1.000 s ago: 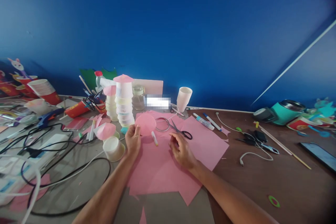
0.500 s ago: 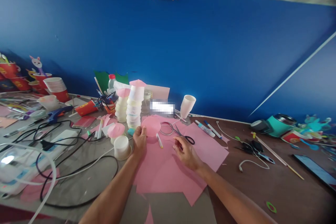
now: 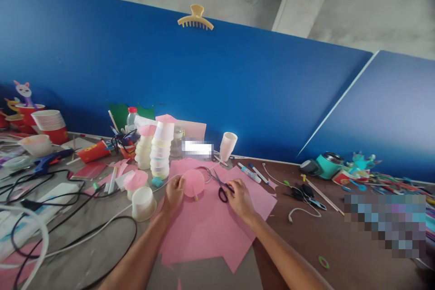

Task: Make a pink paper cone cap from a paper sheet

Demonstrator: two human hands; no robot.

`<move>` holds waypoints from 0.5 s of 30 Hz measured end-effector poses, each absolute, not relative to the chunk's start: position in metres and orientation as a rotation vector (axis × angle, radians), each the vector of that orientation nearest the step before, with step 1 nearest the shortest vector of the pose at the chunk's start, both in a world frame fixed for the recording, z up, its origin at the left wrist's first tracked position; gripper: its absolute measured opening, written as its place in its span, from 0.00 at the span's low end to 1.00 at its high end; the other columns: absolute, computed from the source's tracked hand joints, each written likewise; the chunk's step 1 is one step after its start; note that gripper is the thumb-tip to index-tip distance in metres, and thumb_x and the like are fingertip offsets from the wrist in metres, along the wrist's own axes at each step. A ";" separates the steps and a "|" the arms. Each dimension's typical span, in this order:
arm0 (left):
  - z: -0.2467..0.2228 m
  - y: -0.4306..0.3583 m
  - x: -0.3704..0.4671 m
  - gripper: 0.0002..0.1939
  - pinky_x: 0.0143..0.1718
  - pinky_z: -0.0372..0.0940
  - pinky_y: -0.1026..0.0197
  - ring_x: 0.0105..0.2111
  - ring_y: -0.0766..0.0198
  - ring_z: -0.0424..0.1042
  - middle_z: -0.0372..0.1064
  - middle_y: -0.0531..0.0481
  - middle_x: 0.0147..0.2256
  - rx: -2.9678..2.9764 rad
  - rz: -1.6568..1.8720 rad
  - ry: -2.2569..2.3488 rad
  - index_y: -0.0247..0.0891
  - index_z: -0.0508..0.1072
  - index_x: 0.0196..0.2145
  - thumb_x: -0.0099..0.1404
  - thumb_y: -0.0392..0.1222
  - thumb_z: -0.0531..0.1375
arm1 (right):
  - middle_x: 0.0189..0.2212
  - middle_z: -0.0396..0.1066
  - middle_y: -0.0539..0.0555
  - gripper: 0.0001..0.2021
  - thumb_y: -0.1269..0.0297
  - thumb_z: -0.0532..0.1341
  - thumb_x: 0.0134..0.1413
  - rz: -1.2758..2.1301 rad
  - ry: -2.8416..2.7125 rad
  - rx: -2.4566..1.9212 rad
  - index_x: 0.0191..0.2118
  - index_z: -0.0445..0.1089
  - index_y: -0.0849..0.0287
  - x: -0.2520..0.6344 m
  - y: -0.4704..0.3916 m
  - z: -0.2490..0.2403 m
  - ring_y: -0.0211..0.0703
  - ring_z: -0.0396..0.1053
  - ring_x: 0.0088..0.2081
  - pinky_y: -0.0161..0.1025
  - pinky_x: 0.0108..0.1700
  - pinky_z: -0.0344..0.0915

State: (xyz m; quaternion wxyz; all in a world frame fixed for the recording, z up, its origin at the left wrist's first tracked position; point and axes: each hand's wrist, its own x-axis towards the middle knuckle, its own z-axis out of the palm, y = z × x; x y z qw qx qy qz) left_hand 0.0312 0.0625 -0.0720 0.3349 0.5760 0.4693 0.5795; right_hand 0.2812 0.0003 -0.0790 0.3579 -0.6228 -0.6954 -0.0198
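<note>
A round piece of pink paper (image 3: pixel 193 183) is pinched at its left edge by my left hand (image 3: pixel 174 195). My right hand (image 3: pixel 239 197) has its fingers closed at the black handles of a pair of scissors (image 3: pixel 222 186), whose blades point away from me over the paper. Under both hands are large pink paper sheets (image 3: pixel 204 231). A marker lies mostly hidden under the round piece. Left of my left hand stands an upturned white paper cup (image 3: pixel 142 204), with a cup topped by a pink paper cone (image 3: pixel 135 180) behind it.
Stacked white cup towers (image 3: pixel 161 152) with pink tops stand behind my left hand. A white cup (image 3: pixel 228 146) and a glue stick (image 3: pixel 249 173) are further back. Black cables (image 3: pixel 131 222) run along the left side. On the right lie keys (image 3: pixel 304 194) and a white cord.
My right hand has come to the scissors' handles and closed there. My left hand still holds the round paper, which now covers most of the marker. The view has tilted up and turned right.
</note>
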 end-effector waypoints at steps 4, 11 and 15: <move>-0.072 0.062 0.031 0.17 0.28 0.59 0.62 0.25 0.63 0.63 0.65 0.53 0.22 1.596 1.462 1.217 0.40 0.68 0.22 0.63 0.52 0.55 | 0.39 0.72 0.60 0.08 0.69 0.57 0.59 -0.061 -1.820 -1.676 0.41 0.72 0.60 0.277 0.008 -0.080 0.52 0.69 0.44 0.45 0.47 0.67; -0.075 0.062 0.031 0.17 0.29 0.58 0.61 0.25 0.62 0.62 0.63 0.53 0.22 1.647 1.429 1.287 0.41 0.63 0.20 0.63 0.51 0.55 | 0.42 0.73 0.60 0.12 0.72 0.61 0.53 -0.022 -1.853 -1.749 0.44 0.74 0.59 0.273 0.030 -0.080 0.53 0.70 0.46 0.45 0.49 0.65; -0.074 0.060 0.032 0.17 0.29 0.57 0.61 0.24 0.63 0.60 0.59 0.55 0.21 1.641 1.408 1.306 0.42 0.61 0.20 0.63 0.50 0.54 | 0.43 0.75 0.61 0.09 0.71 0.60 0.55 -0.014 -1.814 -1.761 0.41 0.75 0.60 0.279 0.058 -0.077 0.55 0.70 0.46 0.47 0.48 0.65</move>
